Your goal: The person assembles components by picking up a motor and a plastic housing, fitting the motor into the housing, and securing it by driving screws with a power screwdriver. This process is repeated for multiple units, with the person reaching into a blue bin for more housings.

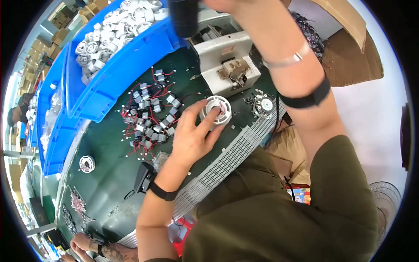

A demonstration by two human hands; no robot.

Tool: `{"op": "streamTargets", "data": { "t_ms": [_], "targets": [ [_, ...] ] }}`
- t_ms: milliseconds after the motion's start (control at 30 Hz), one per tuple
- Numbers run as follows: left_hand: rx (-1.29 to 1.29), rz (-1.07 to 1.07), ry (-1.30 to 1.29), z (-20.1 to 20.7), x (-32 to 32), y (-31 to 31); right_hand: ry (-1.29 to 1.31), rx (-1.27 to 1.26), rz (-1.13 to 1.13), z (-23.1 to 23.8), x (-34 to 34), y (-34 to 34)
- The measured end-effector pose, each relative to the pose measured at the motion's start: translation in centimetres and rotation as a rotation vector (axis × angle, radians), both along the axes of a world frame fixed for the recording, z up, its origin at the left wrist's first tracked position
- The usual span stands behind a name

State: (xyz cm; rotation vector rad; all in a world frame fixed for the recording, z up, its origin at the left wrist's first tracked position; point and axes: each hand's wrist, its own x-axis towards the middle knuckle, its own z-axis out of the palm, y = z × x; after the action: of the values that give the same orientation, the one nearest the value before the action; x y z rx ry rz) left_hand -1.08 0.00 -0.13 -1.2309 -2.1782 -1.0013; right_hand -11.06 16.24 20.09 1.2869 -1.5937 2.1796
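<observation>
And here's the left hand (192, 137), spread over a white wheel (225, 114), its fingers (209, 118) curved on the rim and reaching to the centre, thumb at the near edge, holding it at the counter (102, 198), right by the metal fixture (235, 56)! The right hand (220, 4) is up high beside a black cylinder (183, 19), cut off at the edge of view, so whether its fingers grip I can't tell. Look at the containers now: the big blue bin (109, 89) is heaped with white parts (118, 32), mostly rings, and behind it a second bin (59, 155) holds pale pieces (53, 109) too small to make out. Over on the right, dark parts (309, 37) fill the space by the cardboard box (358, 65). Out on the counter, a loose pile of motors (150, 135) with red wires, another wheel (87, 164) well apart to the left, and a round silver-faced part (265, 105) among small metal bits, while a co-worker's hand (80, 242) shows at the far lower left
</observation>
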Motion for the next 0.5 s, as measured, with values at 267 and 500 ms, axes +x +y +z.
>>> {"op": "streamTargets", "data": {
  "t_ms": [267,500],
  "targets": [
    [0.007,0.028,0.041,-0.4,-0.4,0.0,-0.273,-0.144,-0.542,-5.9,7.9,4.3],
    [-0.027,0.033,0.05,-0.6,-0.5,-0.2,-0.298,-0.183,-0.602,-7.4,8.2,5.7]
  ]
}}
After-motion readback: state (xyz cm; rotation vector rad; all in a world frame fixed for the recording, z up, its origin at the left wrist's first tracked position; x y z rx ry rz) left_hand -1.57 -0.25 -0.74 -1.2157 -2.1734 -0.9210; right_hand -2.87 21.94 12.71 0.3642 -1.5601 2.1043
